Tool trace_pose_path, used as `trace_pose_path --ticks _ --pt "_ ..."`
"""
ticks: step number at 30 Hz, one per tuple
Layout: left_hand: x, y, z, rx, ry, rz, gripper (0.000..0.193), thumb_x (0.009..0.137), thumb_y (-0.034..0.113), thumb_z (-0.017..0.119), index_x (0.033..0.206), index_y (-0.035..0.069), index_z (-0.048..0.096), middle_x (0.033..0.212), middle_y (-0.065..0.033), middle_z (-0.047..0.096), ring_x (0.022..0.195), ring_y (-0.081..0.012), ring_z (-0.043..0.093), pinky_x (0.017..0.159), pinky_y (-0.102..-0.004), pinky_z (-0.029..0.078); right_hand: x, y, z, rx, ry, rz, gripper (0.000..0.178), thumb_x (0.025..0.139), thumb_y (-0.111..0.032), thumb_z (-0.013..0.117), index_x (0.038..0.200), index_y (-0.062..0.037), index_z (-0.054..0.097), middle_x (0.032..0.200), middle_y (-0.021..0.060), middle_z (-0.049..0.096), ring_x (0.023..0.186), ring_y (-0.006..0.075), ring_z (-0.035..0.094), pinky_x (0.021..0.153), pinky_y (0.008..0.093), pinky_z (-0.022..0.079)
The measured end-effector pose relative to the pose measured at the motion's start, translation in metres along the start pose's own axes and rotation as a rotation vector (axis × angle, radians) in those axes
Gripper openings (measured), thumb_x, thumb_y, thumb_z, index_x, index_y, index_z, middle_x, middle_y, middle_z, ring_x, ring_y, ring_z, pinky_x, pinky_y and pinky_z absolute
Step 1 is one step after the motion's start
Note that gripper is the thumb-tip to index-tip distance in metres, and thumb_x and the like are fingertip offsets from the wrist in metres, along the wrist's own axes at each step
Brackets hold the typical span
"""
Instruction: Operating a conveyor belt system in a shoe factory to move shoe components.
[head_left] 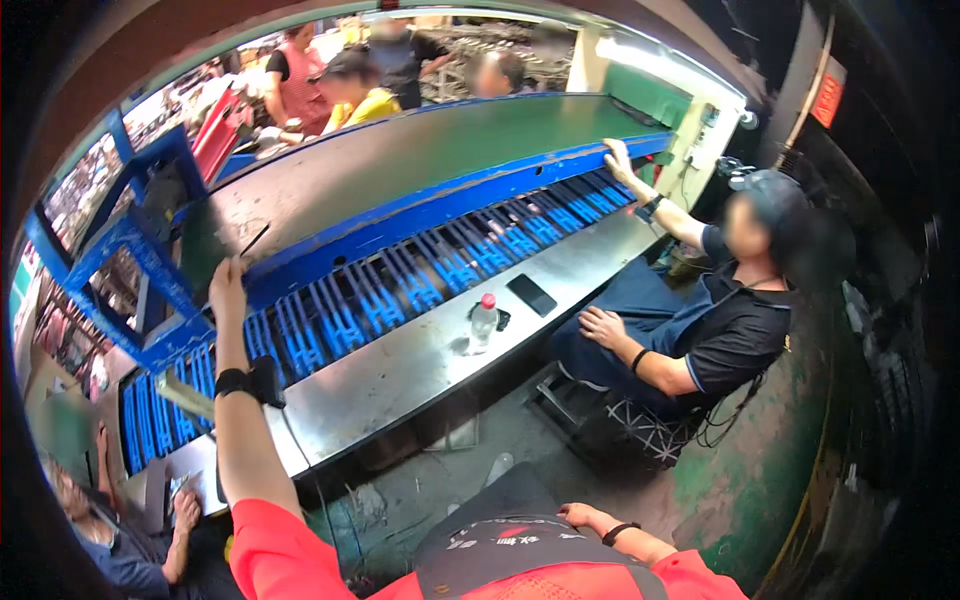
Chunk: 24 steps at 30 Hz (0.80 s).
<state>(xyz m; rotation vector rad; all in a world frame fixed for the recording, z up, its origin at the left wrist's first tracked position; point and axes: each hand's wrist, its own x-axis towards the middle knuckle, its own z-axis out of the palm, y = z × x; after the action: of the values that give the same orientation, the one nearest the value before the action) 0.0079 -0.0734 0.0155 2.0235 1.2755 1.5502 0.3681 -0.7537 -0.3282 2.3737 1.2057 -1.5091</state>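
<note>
My left hand (228, 288) reaches out over the blue rail of the conveyor, its fingers pinched on a thin dark stick (256, 239). The stick points up and away over the green conveyor belt (450, 158); its exact kind is too small to tell. A black strap with a dark box sits on my left wrist, and a cable hangs from it. My right hand (580, 514) rests low on my dark apron (500, 535), fingers loosely laid out, and nothing shows in it.
A row of blue slats (400, 283) runs beside the metal ledge (370, 400). On the ledge stand a red-capped bottle (484, 322) and a black phone (532, 295). A blue frame (130, 270) rises at left. Co-workers sit right and lower left; others are across the belt.
</note>
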Motion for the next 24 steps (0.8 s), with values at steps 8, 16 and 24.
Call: trace_pose_path --ticks 8,16,24 --pt "0.000 -0.004 0.002 -0.028 -0.021 0.009 0.032 0.098 0.024 0.048 0.081 -0.002 0.054 0.074 -0.0085 0.054 0.070 -0.0192 0.050 0.069 -0.0308 0.040 0.009 0.016 0.004 0.036 -0.064 -0.061 0.050 0.084 -0.028 0.057 0.129 -0.0090 0.053 0.125 0.0169 0.058 0.117 0.0323 0.053 0.097 0.0389 0.042" --pt "0.001 -0.012 -0.001 0.002 -0.013 0.052 0.031 0.098 0.024 0.048 0.080 -0.001 0.054 0.073 -0.0094 0.053 0.069 -0.0200 0.049 0.069 -0.0306 0.040 0.002 0.013 -0.003 0.061 -0.174 -0.099 0.066 0.072 -0.008 0.055 0.137 -0.0036 0.043 0.124 0.0137 0.059 0.114 0.0265 0.056 0.094 0.0339 0.044" --pt "0.001 -0.008 -0.001 -0.041 0.006 0.056 0.031 0.098 0.024 0.048 0.081 -0.002 0.055 0.073 -0.0094 0.054 0.069 -0.0195 0.051 0.069 -0.0305 0.041 0.007 0.017 -0.001 -0.064 -0.113 -0.093 0.062 0.071 -0.010 0.057 0.133 -0.0085 0.049 0.115 0.0099 0.065 0.108 0.0243 0.060 0.090 0.0337 0.047"
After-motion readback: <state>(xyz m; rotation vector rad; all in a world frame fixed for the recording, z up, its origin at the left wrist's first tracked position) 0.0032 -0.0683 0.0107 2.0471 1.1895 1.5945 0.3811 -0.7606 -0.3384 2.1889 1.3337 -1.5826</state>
